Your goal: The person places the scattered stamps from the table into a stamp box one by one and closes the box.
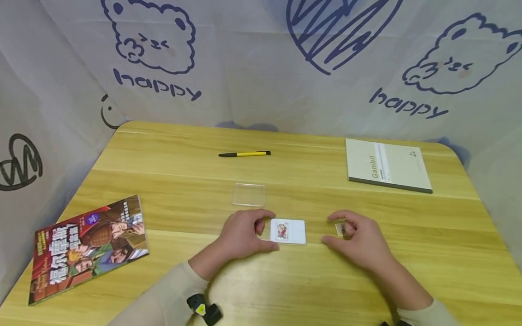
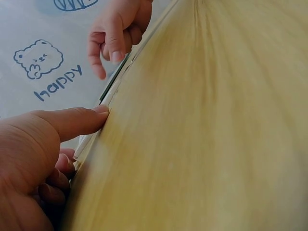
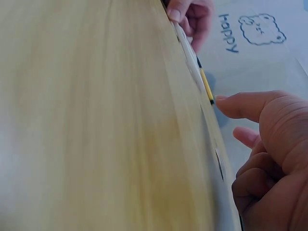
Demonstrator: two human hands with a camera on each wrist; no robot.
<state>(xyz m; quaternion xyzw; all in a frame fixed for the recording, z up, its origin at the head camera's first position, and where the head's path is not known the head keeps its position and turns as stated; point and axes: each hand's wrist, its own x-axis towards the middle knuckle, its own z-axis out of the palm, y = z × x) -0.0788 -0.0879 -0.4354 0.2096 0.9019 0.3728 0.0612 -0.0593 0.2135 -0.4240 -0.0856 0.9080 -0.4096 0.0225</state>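
Observation:
A small flat plastic case (image 1: 299, 232) with a white insert lies on the table, a little colourful stamp-like picture (image 1: 282, 231) at its left side. My left hand (image 1: 244, 233) holds the case by its left end, thumb at the near corner and index finger at the far one. In the left wrist view the thumb (image 2: 82, 120) presses against the case's edge. To the right, my right hand (image 1: 360, 240) has thumb and index finger spread apart. A small clear square piece with dark markings (image 1: 340, 229) lies between them, partly hidden by the curled other fingers.
Behind the left hand lies a clear rectangular lid (image 1: 248, 194). Farther back is a yellow and black pen (image 1: 244, 154). A notebook (image 1: 387, 165) lies at the back right, a colourful book (image 1: 89, 246) at the left. White cloth (image 1: 244, 63) with drawings surrounds the table.

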